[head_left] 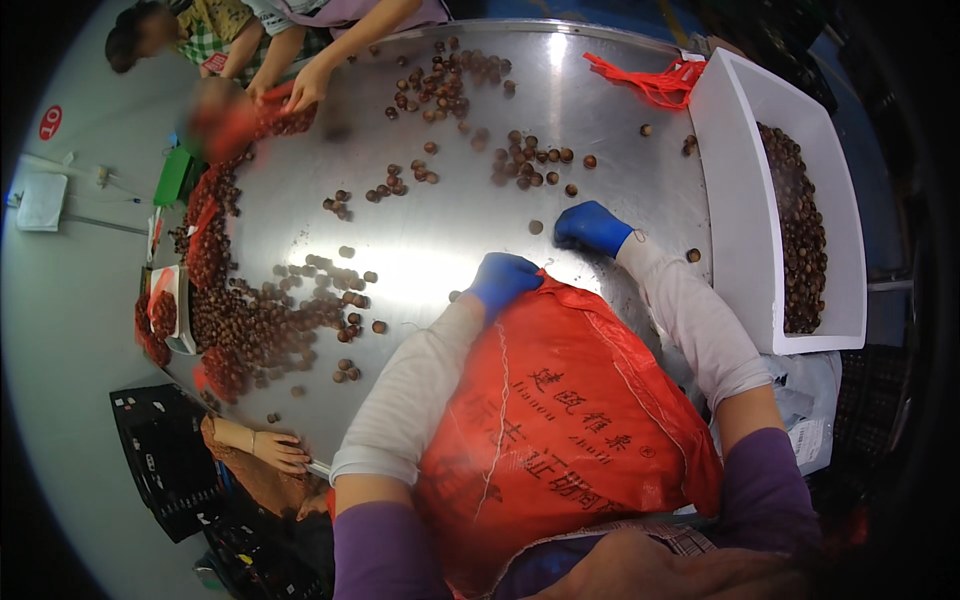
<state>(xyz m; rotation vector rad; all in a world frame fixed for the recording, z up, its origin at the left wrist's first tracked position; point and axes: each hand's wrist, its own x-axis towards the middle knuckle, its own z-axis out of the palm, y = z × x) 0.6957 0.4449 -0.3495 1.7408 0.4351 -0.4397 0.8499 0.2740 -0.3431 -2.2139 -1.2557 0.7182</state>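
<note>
My left hand (503, 282), in a blue glove, grips the top edge of a large red woven sack (560, 400) that lies over the table's near edge against my body. My right hand (588, 228), also blue-gloved, is a little farther forward and right, low over the steel table (430, 210), its fingers curled under; what they hold, if anything, is hidden. A loose brown nut (536, 227) lies just left of it, and a small group of brown nuts (525, 170) sits beyond.
A white foam box (745, 200) with brown nuts stands right; red mesh bags (645, 85) lie back right. More nuts and filled mesh bags (205, 250) line the left. Co-workers' hands (305, 90) handle a red bag top left; another person's hand (280, 450) rests lower left.
</note>
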